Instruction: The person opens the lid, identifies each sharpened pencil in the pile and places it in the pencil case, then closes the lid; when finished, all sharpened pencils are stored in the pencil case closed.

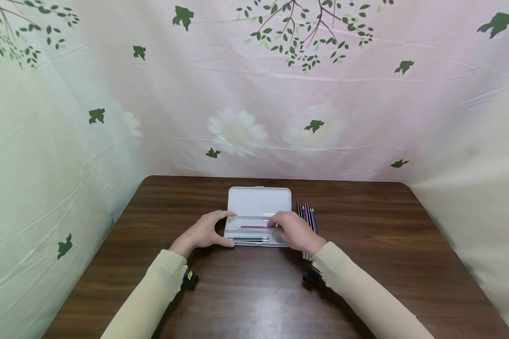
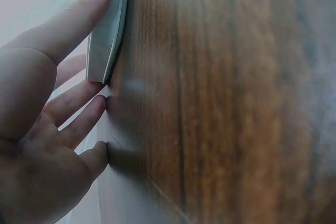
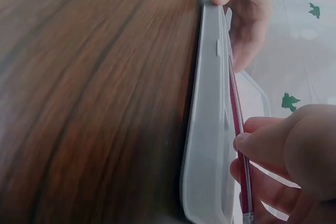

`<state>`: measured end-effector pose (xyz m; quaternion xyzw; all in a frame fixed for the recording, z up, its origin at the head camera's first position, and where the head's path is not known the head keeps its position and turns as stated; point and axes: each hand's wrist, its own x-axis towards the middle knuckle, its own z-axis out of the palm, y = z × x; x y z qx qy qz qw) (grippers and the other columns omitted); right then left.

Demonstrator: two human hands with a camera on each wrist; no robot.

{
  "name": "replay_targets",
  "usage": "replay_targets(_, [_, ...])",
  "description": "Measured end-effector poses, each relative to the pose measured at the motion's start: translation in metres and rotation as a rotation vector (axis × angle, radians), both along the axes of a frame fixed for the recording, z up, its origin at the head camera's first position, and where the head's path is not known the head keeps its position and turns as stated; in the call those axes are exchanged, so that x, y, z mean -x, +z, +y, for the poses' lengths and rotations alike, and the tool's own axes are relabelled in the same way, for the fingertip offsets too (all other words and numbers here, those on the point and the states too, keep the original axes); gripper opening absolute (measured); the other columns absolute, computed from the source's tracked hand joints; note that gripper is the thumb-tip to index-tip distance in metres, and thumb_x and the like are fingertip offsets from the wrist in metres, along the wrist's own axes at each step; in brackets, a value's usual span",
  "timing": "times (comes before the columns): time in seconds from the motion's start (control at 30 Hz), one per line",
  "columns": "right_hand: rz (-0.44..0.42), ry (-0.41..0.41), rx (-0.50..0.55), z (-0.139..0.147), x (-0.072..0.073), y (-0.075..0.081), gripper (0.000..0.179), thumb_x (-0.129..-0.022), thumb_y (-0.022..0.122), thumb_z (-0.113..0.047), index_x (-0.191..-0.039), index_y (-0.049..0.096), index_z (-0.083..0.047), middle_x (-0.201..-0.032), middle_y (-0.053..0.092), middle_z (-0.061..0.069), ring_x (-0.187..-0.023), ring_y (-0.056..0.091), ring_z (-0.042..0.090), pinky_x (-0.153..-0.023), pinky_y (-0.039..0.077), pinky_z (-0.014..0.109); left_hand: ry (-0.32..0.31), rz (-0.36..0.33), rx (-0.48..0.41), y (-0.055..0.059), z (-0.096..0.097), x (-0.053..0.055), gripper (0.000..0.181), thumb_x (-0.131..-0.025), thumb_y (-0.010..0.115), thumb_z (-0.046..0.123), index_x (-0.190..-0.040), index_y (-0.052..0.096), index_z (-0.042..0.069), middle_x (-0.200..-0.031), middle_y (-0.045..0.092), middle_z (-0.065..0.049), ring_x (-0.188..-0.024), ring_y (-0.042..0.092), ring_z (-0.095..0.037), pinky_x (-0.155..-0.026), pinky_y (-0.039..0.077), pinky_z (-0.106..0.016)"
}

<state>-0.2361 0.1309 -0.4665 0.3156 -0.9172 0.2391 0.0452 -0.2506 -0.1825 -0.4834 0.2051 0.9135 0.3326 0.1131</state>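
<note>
A white pencil case [image 1: 258,244] lies on the table, its lid [image 1: 259,201] folded back. My left hand [image 1: 205,229] holds the case's left end, thumb at the front corner and index finger at the back. In the left wrist view its other fingers rest on the table behind the case. With thumb and fingers my right hand [image 1: 294,230] pinches a red pencil [image 3: 235,103] striped with white, held lengthwise over the case's open tray. Dark green pencils [image 1: 248,239] lie in the front compartment. The right hand covers part of the case's right end.
Several dark pencils [image 1: 308,214] lie side by side on the brown wooden table [image 1: 365,263], just right of the case and partly under the right wrist. Patterned cloth [image 1: 254,94] hangs behind the table and along both sides.
</note>
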Motion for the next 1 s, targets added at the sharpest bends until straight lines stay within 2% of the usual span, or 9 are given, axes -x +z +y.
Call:
replay_targets(0.23, [-0.024,0.027,-0.006,-0.013,0.004,-0.004,0.019,-0.096,0.072,0.004,-0.104,0.081,-0.01,-0.105,0.078,0.002,-0.096,0.071,0.014,-0.087,0.061,0.035,0.0,-0.011,-0.002,0.0,-0.001,0.0,0.089,-0.076,0.096,0.044,-0.152,0.056,0.02,-0.157,0.051,-0.008,-0.144,0.047,-0.03,-0.118,0.04,-0.054])
replay_targets(0.47, [-0.047,0.049,0.004,-0.015,0.003,-0.006,0.018,-0.096,0.07,0.004,-0.104,0.08,-0.009,-0.105,0.078,0.003,-0.096,0.072,0.014,-0.086,0.06,0.035,-0.009,-0.004,-0.008,-0.001,-0.002,0.001,0.088,-0.077,0.095,0.044,-0.152,0.056,0.02,-0.158,0.051,-0.009,-0.145,0.047,-0.031,-0.118,0.04,-0.055])
replay_targets(0.73, [-0.069,0.05,0.029,-0.001,-0.003,-0.003,0.014,-0.097,0.072,-0.005,-0.11,0.078,-0.009,-0.107,0.076,0.004,-0.096,0.072,0.016,-0.084,0.061,0.034,-0.009,-0.001,-0.011,0.0,-0.001,0.001,0.089,-0.076,0.095,0.045,-0.152,0.056,0.019,-0.158,0.05,-0.01,-0.145,0.047,-0.032,-0.118,0.04,-0.055])
replay_targets(1.0, [-0.033,0.024,0.057,0.022,-0.008,0.002,0.017,-0.098,0.072,-0.009,-0.114,0.077,-0.009,-0.11,0.075,0.002,-0.098,0.07,0.017,-0.086,0.06,0.036,-0.01,0.003,-0.009,0.0,-0.001,0.001,0.089,-0.076,0.095,0.045,-0.151,0.056,0.02,-0.157,0.051,-0.009,-0.145,0.047,-0.032,-0.117,0.04,-0.055])
